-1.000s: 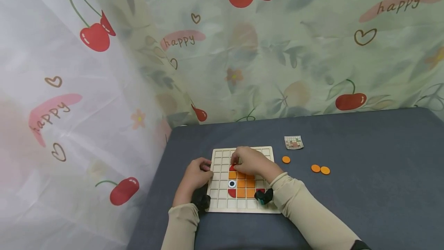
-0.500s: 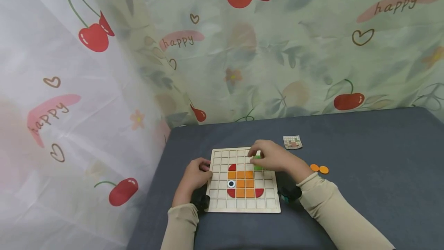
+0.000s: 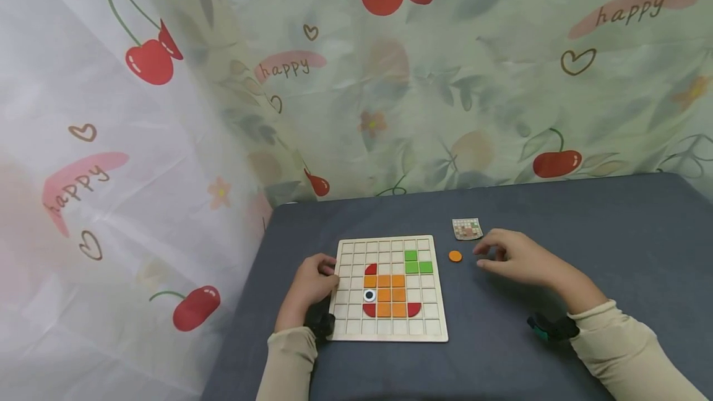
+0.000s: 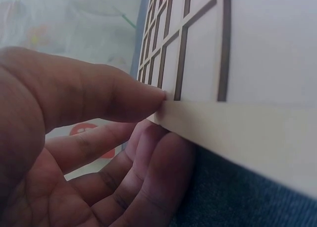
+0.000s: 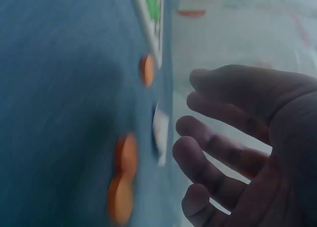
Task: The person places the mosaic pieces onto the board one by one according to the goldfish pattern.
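A pale wooden grid board [image 3: 348, 328] lies on the table, with orange square tiles [image 3: 384, 295], red rounded pieces [image 3: 414, 309], green squares [image 3: 411, 267] and a white eye piece [image 3: 369, 295] in its cells. At its left edge, my left hand [image 3: 313, 278] pinches the board's rim, thumb on top and fingers bent against the side below. My right hand [image 3: 520, 257] hovers to the right of the board with loosely bent fingers and nothing in them. One orange disc [image 3: 455, 256] lies between hand and board. Two more orange discs [image 5: 126, 155] show in the right wrist view, hidden in the head view.
A small pattern card [image 3: 466, 229] lies behind the single disc, near the right fingertips. The dark grey cloth [image 3: 379, 367] covers the table. A curtain printed with cherries [image 3: 418, 135] stands behind it and on the left.
My right hand has left the red piece at the board's upper middle, passed over the green squares and moved right, off the board. My left hand stays at the board's edge.
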A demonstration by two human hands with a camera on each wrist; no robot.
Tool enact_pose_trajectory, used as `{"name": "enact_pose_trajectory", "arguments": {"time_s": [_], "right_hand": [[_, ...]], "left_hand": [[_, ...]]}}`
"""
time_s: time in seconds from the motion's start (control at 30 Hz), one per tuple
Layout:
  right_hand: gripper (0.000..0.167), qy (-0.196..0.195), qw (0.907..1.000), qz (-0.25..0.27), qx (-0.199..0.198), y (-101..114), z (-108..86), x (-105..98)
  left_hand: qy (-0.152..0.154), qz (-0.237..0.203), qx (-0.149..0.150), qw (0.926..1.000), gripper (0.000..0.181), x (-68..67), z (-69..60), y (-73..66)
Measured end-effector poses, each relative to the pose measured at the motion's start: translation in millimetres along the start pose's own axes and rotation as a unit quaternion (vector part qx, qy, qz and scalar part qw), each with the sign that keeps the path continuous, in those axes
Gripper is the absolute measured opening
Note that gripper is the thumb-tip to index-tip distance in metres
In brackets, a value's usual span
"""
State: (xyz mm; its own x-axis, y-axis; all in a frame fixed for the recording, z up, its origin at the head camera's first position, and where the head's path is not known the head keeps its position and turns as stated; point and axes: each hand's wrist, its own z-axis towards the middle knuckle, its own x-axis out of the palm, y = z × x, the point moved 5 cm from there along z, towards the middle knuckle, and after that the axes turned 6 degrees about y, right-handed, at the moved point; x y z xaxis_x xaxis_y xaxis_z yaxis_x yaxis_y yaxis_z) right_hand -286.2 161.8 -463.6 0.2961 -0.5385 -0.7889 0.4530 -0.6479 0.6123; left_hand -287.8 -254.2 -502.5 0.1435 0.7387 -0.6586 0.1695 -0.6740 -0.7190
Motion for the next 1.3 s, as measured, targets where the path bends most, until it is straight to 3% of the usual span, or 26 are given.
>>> {"name": "enact_pose_trajectory", "arguments": {"time_s": [0.2,0.43,1.03,1.3], "right_hand": [[0.025,0.003,0.9991,-0.001,0.042,-34,-28.7,-7],[0.029,0.023,0.9978,-0.012,0.061,-47,-35.6,-6],[0.017,0.022,0.9958,-0.033,0.083,-50,-41.5,-6],[0.017,-0.01,0.9979,-0.036,0.052,-21,-24.1,-13]], "left_hand": [[0.002,-0.003,0.007,1.0,0.04,0.4,-0.2,-1.5],[0.002,-0.005,0.005,1.0,0.04,-0.5,-0.8,1.9],[0.008,-0.004,0.01,0.9999,0.041,2.3,0.0,-0.4],[0.0,0.004,-0.001,1.0,0.04,-0.6,-1.8,-0.6]]}}
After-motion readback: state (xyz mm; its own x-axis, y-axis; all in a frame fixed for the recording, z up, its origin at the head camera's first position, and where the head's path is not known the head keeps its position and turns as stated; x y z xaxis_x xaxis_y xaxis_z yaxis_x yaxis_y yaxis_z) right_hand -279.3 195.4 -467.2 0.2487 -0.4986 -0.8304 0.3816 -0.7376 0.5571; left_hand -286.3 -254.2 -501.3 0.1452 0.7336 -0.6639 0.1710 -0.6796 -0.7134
